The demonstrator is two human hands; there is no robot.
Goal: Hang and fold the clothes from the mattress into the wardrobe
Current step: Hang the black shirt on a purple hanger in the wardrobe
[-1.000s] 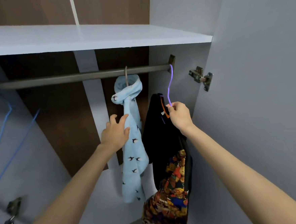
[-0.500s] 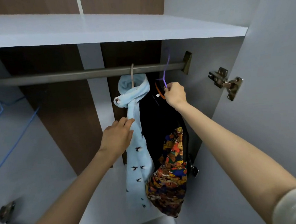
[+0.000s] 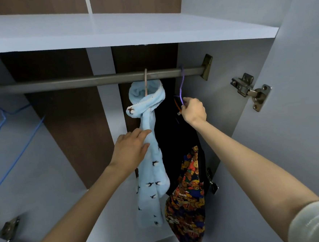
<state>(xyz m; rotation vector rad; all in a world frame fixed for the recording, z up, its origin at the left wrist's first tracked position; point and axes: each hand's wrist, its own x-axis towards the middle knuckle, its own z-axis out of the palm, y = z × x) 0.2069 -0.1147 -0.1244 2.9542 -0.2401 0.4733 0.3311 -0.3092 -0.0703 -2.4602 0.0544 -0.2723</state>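
Hanger [image 3: 181, 89] hooks rail [image 3: 76, 82] beside right bracket [image 3: 206, 66], right hand [image 3: 193, 110] pinching it; left hand [image 3: 130, 151] flat against blue garment [image 3: 153, 178]

Both arms reach up; left hand [image 3: 130, 151], fingers straight and pointing to 2 o'clock, sits at 8 o'clock of the right hand [image 3: 193, 110], which pinches a purple hanger [image 3: 180, 90]

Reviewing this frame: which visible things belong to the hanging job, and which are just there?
Job: black garment with bear-print panel, on purple wire hanger pinched by right hand; grey metal rail; light blue bird-print garment touched by left hand.
Just there: blue wire hanger, silver door hinge, white shelf.
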